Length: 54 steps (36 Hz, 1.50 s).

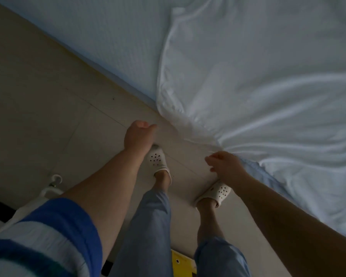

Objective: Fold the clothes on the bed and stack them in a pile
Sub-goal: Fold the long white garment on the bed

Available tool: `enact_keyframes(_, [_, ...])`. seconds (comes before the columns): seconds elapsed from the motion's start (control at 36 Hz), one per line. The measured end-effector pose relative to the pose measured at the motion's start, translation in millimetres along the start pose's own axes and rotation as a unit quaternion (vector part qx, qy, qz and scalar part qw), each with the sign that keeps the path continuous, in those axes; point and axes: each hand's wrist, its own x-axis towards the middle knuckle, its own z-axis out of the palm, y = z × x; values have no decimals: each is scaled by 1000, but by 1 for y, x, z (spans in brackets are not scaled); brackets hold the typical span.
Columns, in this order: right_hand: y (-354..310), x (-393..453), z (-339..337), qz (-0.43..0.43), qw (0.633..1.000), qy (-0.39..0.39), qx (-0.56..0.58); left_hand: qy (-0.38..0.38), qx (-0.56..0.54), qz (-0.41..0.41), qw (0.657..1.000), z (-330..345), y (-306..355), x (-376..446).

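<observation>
Two bare arms reach forward and down toward the bed's edge. The left hand [138,134] hangs over the floor with its fingers curled inward; whether they hold a bit of the cloth's edge is too blurred to tell. The right hand [225,164] sits at the bed's edge, its fingers pinched on the hem of a white garment [238,86], where the cloth gathers into creases that fan out from the grip. The two hands are apart, the left one farther from the bed.

The white garment lies spread over the bed [112,41], its near edge drooping past the mattress side toward the floor. The bed is covered in a pale blue textured sheet and runs on a slant across the view. Below is a beige tiled floor [38,106]. The person stands on it in white perforated slippers [158,160] and light blue trousers [148,232], with a blue and white striped sleeve [48,232] pushed up the left arm.
</observation>
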Motion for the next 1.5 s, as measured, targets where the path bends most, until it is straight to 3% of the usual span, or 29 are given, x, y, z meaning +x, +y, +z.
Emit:
enact_keyframes(0.14, [-65, 15, -26, -112, 989, 62, -68, -14, -23, 127, 992, -16, 52, 14])
enact_keyframes(0.22, [-119, 37, -37, -196, 969, 107, -106, -58, 24, 186, 981, -20, 77, 25])
enact_keyframes(0.33, [-192, 65, -48, -327, 899, 186, -224, -92, -1, 137, 986, -15, 87, 35])
enact_keyframes(0.42, [-235, 84, -50, -397, 844, 159, -325, -147, -57, 106, 982, -12, 88, 27])
enact_keyframes(0.5, [-259, 101, -52, -399, 781, 114, -467, -124, -106, 106, 981, -10, 82, 22])
enact_keyframes(0.56, [-272, 108, -57, -422, 745, 116, -504, -111, -174, 100, 973, -10, 80, 21])
enact_keyframes(0.67, [-292, 108, -71, -439, 712, 116, -535, -166, -218, 92, 957, -10, 72, 20])
enact_keyframes(0.72, [-301, 105, -80, -437, 729, 108, -515, -217, -156, 107, 958, -12, 67, 20])
enact_keyframes(0.81, [-308, 99, -91, -420, 788, 106, -436, -282, -91, 109, 949, -13, 58, 20])
enact_keyframes(0.86, [-310, 100, -97, -429, 794, 123, -413, -288, -87, 110, 947, -17, 55, 19])
enact_keyframes(0.94, [-312, 102, -99, -455, 791, 170, -372, -223, -175, 100, 954, -26, 51, 21])
enact_keyframes(1.0, [-315, 104, -97, -474, 791, 199, -333, -139, -205, 113, 962, -29, 51, 22])
enact_keyframes(1.11, [-335, 118, -75, -492, 795, 229, -271, 87, -71, 154, 982, -38, 50, 42])
enact_keyframes(1.17, [-347, 126, -59, -501, 795, 233, -251, 138, -21, 129, 982, -44, 49, 60])
enact_keyframes(1.31, [-362, 140, -30, -504, 795, 249, -228, 123, 105, 64, 985, -56, 44, 96])
enact_keyframes(1.44, [-350, 133, -32, -497, 811, 227, -209, 135, 179, 53, 973, -67, 34, 95])
enact_keyframes(1.5, [-339, 124, -37, -508, 811, 191, -218, 77, 159, 42, 983, -71, 30, 89])
